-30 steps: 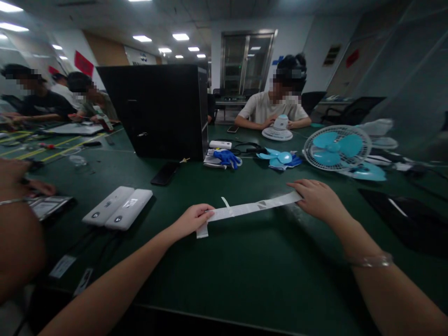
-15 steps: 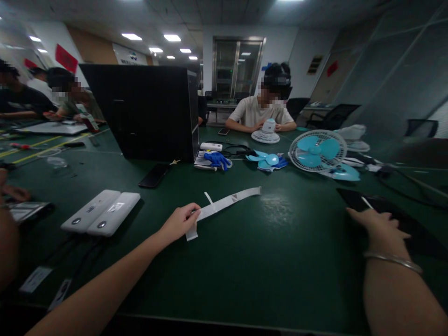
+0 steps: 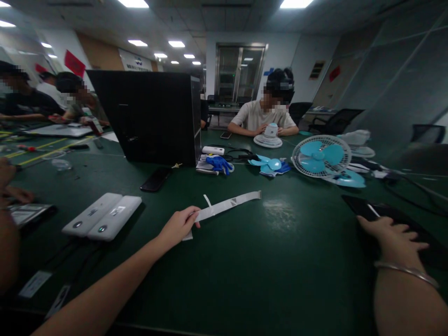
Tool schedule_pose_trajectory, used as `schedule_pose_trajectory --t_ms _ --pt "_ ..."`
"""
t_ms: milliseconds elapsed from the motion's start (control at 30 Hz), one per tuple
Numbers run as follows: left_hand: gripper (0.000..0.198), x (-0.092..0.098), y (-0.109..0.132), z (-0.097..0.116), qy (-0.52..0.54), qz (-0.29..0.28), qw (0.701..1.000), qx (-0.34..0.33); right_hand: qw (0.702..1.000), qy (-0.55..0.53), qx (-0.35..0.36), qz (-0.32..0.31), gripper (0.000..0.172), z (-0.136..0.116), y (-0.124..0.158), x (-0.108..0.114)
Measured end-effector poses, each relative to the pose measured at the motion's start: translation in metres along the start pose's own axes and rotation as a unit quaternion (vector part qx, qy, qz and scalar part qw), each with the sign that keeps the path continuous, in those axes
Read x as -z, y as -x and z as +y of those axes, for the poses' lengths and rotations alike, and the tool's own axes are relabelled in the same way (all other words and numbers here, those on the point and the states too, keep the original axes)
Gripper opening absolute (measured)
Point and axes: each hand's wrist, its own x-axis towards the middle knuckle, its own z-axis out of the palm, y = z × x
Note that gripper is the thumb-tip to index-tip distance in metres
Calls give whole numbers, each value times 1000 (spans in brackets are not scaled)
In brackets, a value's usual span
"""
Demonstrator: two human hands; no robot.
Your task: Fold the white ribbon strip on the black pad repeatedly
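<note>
**Left hand pinching a white strip, right hand flat on a black pad**

At the far left edge I see a neighbour's hand (image 3: 7, 179) resting on the green table (image 3: 280, 270), next to a dark tray. Just right of it, two white oblong devices (image 3: 101, 217) lie side by side and touching. Behind them a black phone (image 3: 156, 179) lies in front of a large black computer case (image 3: 150, 116).

My left hand (image 3: 178, 226) sits near the middle of the table. Its thumb and fingers are closed in a pinch on the near end of a white strip (image 3: 227, 205). The strip lies flat on the table and runs away from the hand to the right, its far end free. A short tab sticks up from it close to the hand.

Beyond the strip lie blue gloves (image 3: 219, 163), a loose blue fan blade (image 3: 269, 165) and a small desk fan (image 3: 321, 156) in its white guard. A person sits across the table with both hands on a white fan base (image 3: 268, 136).

On the right, my right hand (image 3: 394, 238) lies palm down with the fingers spread and gripping nothing. It rests on a flat black pad (image 3: 388, 212), well apart from the strip, and a thin bracelet (image 3: 406, 270) circles the wrist.
</note>
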Motion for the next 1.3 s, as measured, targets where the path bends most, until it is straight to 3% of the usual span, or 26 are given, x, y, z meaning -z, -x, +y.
schedule_pose_trajectory --t_ms 67,133,333,533,667,733,867,967,1100,1300 --pt "41 0 0 0 -1 -3 1000 8 999 -25 -34 -34 83 -4 7 8" --pt "43 -1 0 1 2 -3 1000 18 999 -35 -22 -34 88 -10 19 18" --pt "42 1 0 1 15 4 1000 19 995 -23 101 -10 100 -34 56 36" --pt "35 2 1 0 39 77 996 3 963 1 267 -24 98 -75 86 36" --pt "30 4 4 4 31 145 988 -51 895 41 444 -6 93 -111 126 35" --pt "31 6 5 5 13 170 982 -79 844 50 534 3 92 -127 155 36" --pt "30 6 6 6 4 197 974 -110 720 -5 692 -48 87 -143 222 43" --pt "28 5 6 6 36 191 973 -127 644 -39 761 -74 80 -145 266 49" --pt "28 4 3 5 87 205 966 -130 609 -42 785 -110 77 -141 296 55" --pt "34 4 -1 2 133 203 963 -121 598 -42 789 -134 79 -139 299 57"
